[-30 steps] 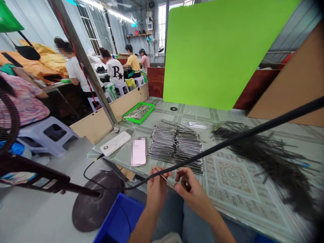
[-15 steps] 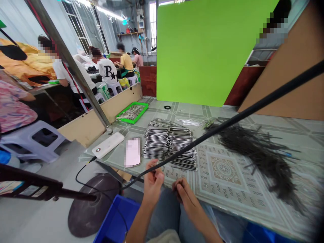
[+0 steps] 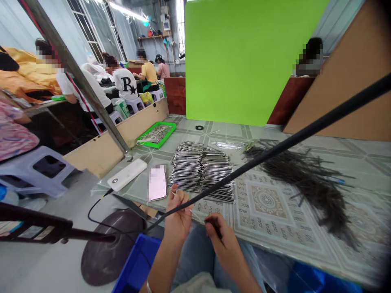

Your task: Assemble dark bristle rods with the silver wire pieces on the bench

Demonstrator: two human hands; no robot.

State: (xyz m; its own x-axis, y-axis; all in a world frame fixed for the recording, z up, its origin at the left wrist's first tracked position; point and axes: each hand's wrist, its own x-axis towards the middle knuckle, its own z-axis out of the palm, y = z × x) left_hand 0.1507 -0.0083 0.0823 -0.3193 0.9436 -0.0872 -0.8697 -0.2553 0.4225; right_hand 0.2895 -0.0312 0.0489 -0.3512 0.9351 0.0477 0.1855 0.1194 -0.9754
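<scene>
Hands have parted; left point(image 3: 179, 215) grips black rod point(image 3: 275, 156); right point(image 3: 221, 242) pinches dark strip point(image 3: 216, 226).

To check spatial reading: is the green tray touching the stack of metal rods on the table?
Apart: the head view shows patterned tabletop between the green tray and the stack of metal rods.

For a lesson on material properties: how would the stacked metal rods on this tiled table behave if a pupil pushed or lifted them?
The thin metal rods look stiff, since they lie straight. If they are as smooth as their shine suggests, they would probably slide or roll apart when pushed. Their loose layers on the patterned tabletop could spill at the edges.
</scene>
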